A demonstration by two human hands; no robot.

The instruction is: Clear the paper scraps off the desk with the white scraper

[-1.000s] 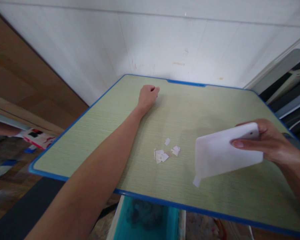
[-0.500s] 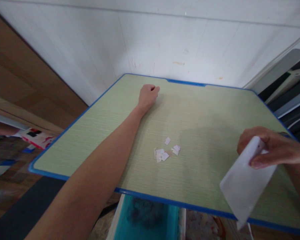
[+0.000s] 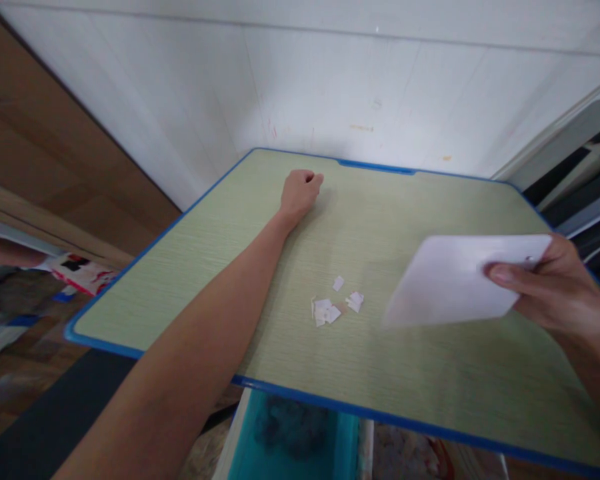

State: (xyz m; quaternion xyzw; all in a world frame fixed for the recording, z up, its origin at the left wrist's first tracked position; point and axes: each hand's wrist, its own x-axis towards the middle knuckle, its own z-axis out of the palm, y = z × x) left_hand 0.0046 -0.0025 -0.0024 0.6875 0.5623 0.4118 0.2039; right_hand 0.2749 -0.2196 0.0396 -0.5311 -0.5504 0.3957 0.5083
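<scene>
My left hand (image 3: 301,195) rests as a loose fist on the far part of the pale green table (image 3: 210,220). Its curled fingers show a dark hollow at the top, and nothing sticks out of them. Over the table's right side, my right hand (image 3: 560,287) grips a flat white plastic sheet (image 3: 455,280) with a small hole near the held end. The thumb lies on top and the sheet's far edge is blurred. Small torn white paper scraps (image 3: 325,311) lie in a little cluster left of the sheet, with one scrap (image 3: 338,283) apart from the others.
A blue rim edges the table, which stands against a white wall (image 3: 330,87). Below its front edge sits a teal bin (image 3: 245,440) with dark fluff inside. Brown cardboard (image 3: 55,133) stands at the left. Another person's arm (image 3: 10,252) shows at the far left.
My right hand has raised the white sheet and swung it leftward, from hanging down to lying nearly level, toward the scraps. My left hand stays in place on the table.
</scene>
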